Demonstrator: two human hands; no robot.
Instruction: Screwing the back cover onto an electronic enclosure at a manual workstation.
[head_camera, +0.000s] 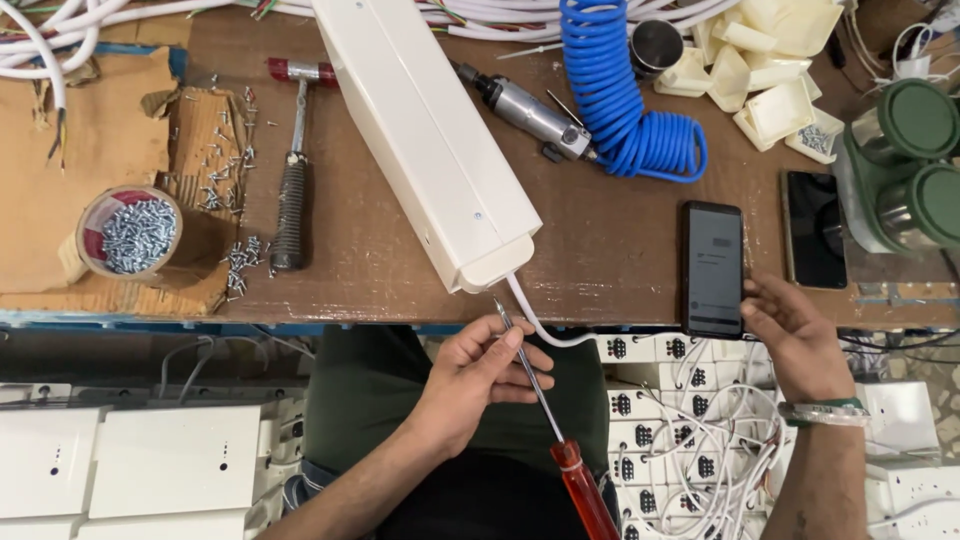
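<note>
Left hand (470, 385) gripping a screwdriver (545, 405) by its shaft, tip aiming at the white casing (430, 140) lying on the surface (620, 250); right hand (795, 335) resting fingers closed on a phone (712, 268) by the edge, steadying it; blue hose (620, 90) coiling beyond.

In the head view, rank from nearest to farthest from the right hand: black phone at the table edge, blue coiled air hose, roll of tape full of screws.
From the right hand:
1. Black phone, touching it, at the table edge.
2. Blue coiled air hose, top centre.
3. Roll of tape full of screws, far left.
</note>
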